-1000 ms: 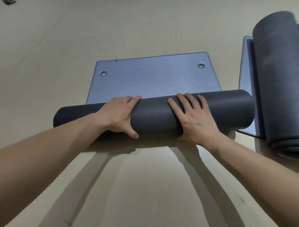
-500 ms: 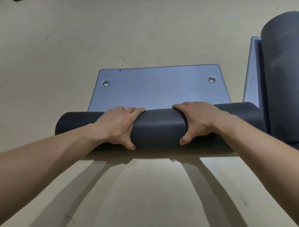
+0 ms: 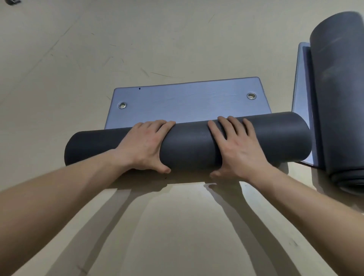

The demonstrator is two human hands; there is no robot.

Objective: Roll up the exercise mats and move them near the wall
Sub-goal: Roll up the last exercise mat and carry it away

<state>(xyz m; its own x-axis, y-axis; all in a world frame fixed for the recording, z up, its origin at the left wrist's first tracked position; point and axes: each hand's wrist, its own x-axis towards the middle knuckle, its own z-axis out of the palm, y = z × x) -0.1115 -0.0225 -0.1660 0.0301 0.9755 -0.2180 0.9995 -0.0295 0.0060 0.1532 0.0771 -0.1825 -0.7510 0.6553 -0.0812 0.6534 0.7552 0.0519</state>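
Note:
A dark grey mat is mostly rolled into a thick roll (image 3: 189, 143) lying crosswise on the beige floor. Its last flat stretch (image 3: 187, 100), bluish grey with two metal eyelets (image 3: 122, 105), extends beyond the roll. My left hand (image 3: 143, 145) grips the roll left of centre, fingers over the top and thumb under the near side. My right hand (image 3: 236, 149) holds it right of centre in the same way, fingers spread over the top. A second rolled mat (image 3: 342, 98) lies lengthwise at the right edge.
The second roll rests on its own flat bluish end (image 3: 301, 82), which almost touches the first roll's right end. Scuffed beige floor (image 3: 177, 39) stretches beyond both mats. A small dark object (image 3: 11, 1) shows at the top left corner.
The roll has turned forward and the flat stretch beyond it is shorter. My right hand shifted its hold, from curled over the top to fingers spread across it.

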